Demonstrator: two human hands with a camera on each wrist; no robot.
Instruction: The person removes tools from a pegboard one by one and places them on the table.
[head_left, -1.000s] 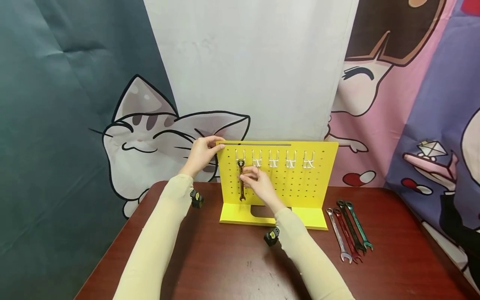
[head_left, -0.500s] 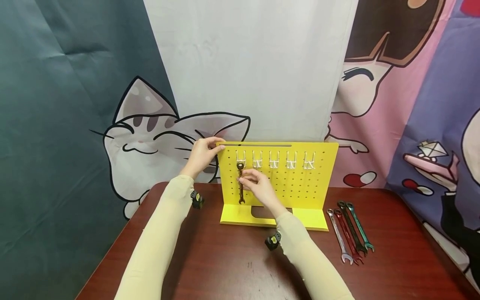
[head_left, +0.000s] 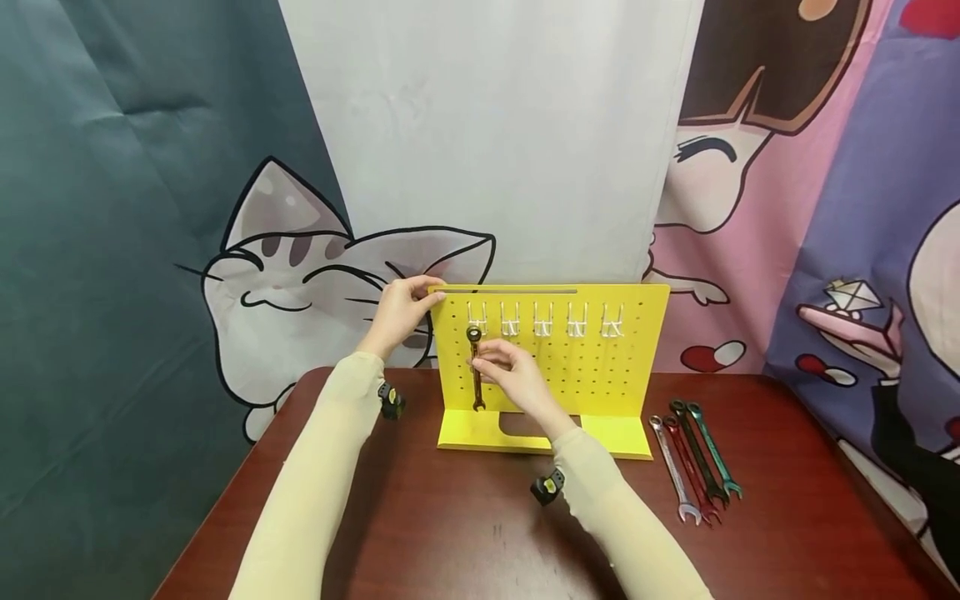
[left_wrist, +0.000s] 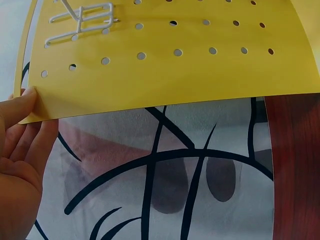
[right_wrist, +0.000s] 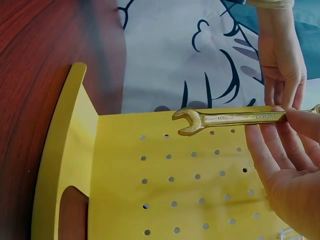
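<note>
My right hand [head_left: 517,375] pinches a combination wrench [head_left: 476,371] by its shaft, ring end up, in front of the leftmost white hook [head_left: 477,315] of a yellow pegboard [head_left: 600,362]. In the right wrist view the wrench [right_wrist: 240,118] looks gold, its open jaw pointing left and fingers behind the shaft. At the board's upper left corner, my left hand [head_left: 401,312] grips the edge. The left wrist view shows the thumb of that hand [left_wrist: 22,155] on the front face and the fingers behind. A white hook [left_wrist: 82,20] sits close to that corner.
Several more white hooks [head_left: 543,319] line the board's upper part. Right of the board, silver [head_left: 675,471], red [head_left: 692,471], black [head_left: 699,454] and green [head_left: 714,450] wrenches lie side by side on the brown table [head_left: 420,517]. A printed curtain [head_left: 495,125] hangs behind.
The wrench in my right hand has come down slightly, its ring end now lower against the leftmost hook. My left hand keeps its grip on the corner. The head view has shifted slightly.
</note>
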